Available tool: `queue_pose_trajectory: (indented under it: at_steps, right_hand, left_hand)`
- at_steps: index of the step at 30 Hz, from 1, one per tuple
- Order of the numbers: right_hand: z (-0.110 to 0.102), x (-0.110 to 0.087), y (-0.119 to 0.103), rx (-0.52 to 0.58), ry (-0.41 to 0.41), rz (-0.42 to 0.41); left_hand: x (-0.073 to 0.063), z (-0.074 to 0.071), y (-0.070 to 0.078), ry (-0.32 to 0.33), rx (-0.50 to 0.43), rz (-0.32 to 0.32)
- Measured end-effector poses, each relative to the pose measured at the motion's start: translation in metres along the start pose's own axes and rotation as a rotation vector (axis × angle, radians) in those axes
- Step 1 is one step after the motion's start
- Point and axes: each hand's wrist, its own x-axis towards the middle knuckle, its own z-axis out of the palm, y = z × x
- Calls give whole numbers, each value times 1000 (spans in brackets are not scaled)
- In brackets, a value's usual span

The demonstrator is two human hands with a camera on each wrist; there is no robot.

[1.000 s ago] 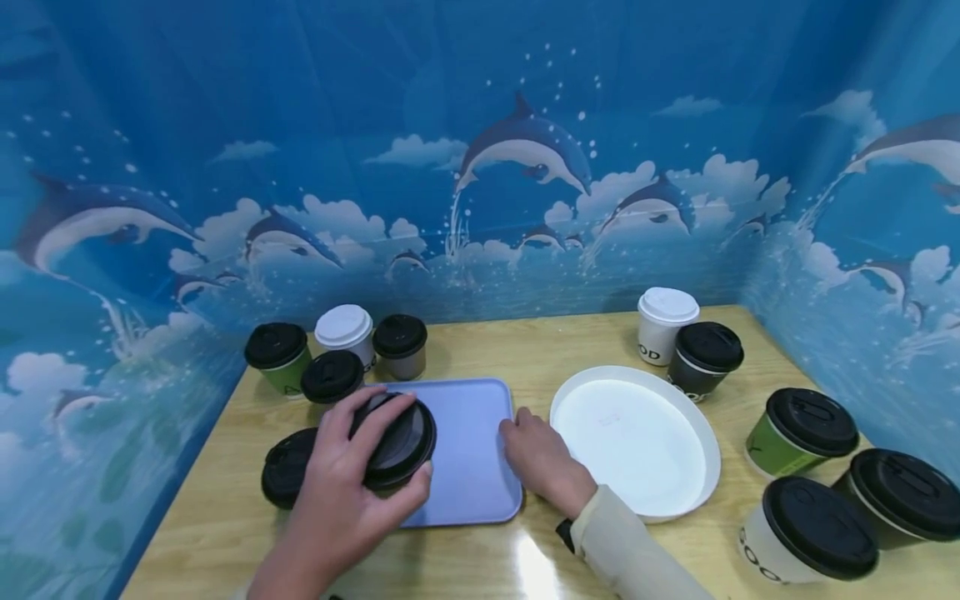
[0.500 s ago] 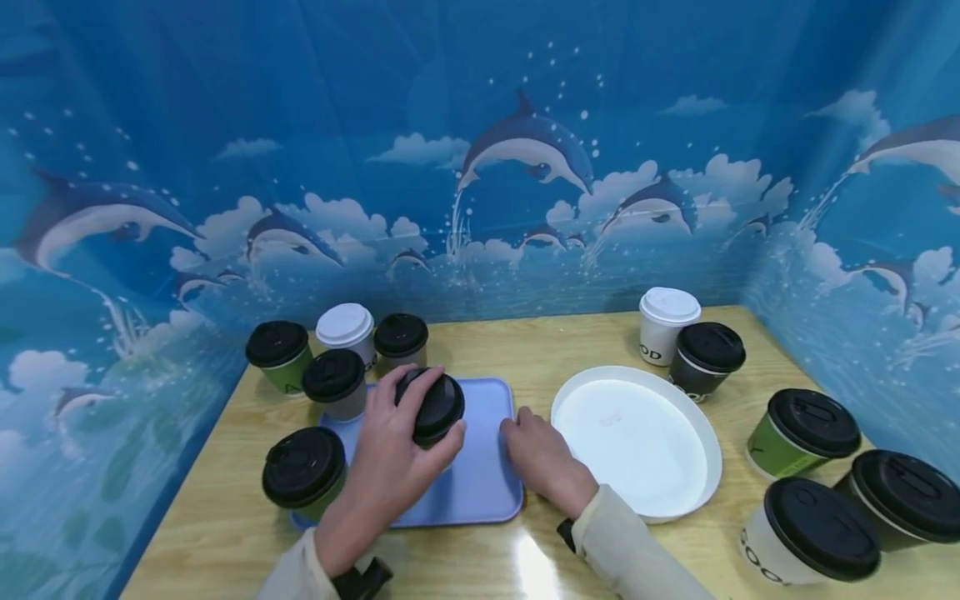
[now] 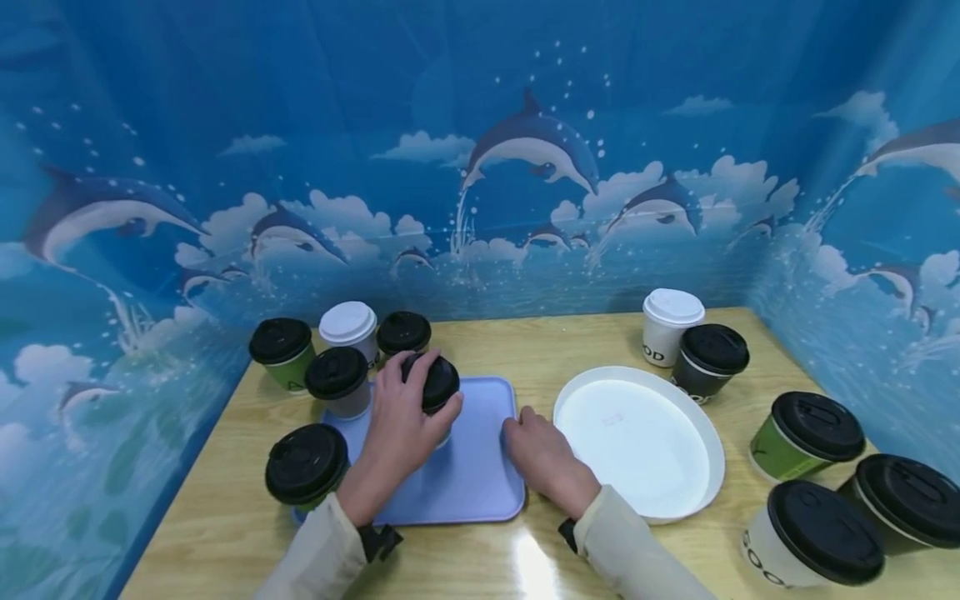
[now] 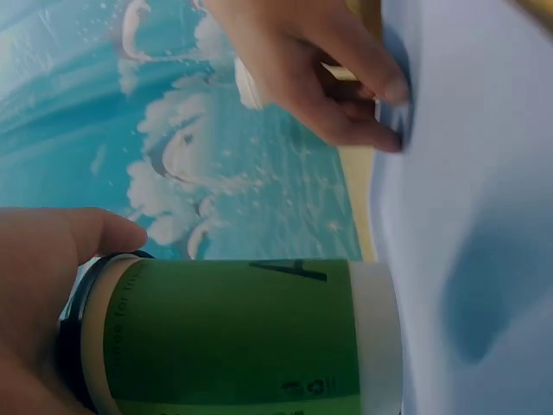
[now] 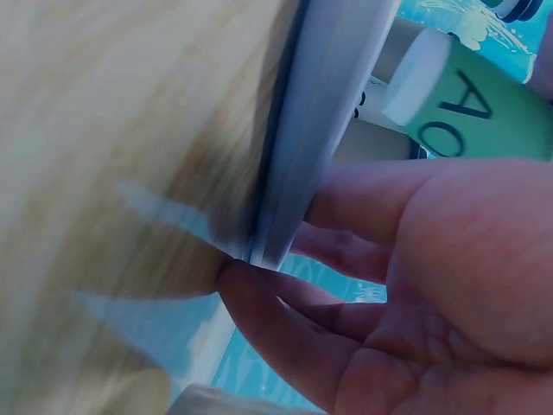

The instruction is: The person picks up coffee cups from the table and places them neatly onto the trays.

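Observation:
My left hand (image 3: 399,421) grips a green paper cup (image 4: 233,333) by its black lid (image 3: 441,383), fingers and thumb around the lid. Upright over the back middle of a lavender rectangular tray (image 3: 480,442), the cup has its white base at or very close to the tray surface; whether it touches, I cannot tell. My right hand (image 3: 549,460) pinches the tray's right rim (image 5: 294,173), with the thumb and fingers on opposite sides of it. Another black-lidded green cup (image 3: 307,468) stands at the tray's left front, and a grey cup (image 3: 341,385) at its left back corner.
Behind the tray stand a green cup (image 3: 283,354), a white-lidded cup (image 3: 349,327) and a grey-brown cup (image 3: 405,335). A round white tray (image 3: 637,442) lies right of my right hand. Several lidded cups, including a green one (image 3: 806,435), line the right side. A dolphin-print curtain (image 3: 480,167) backs the table.
My left hand has carried the green cup rightward and away from me over the tray, uncovering the left front cup. My right hand stays at the tray rim.

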Motion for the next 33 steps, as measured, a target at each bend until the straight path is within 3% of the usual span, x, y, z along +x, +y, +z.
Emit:
queue_pose_trajectory:
  at_steps: [6,14,33]
  right_hand:
    - [1,-1,1,-2,9,-1]
    - [2,0,2,-7,10,-6]
    - [1,0,0,-24,11,-10]
  left_hand:
    - [8,7,-12,5,50,-60]
    - [13,12,-18,22,116,-92]
    - [15,18,-30,69,190,-55]
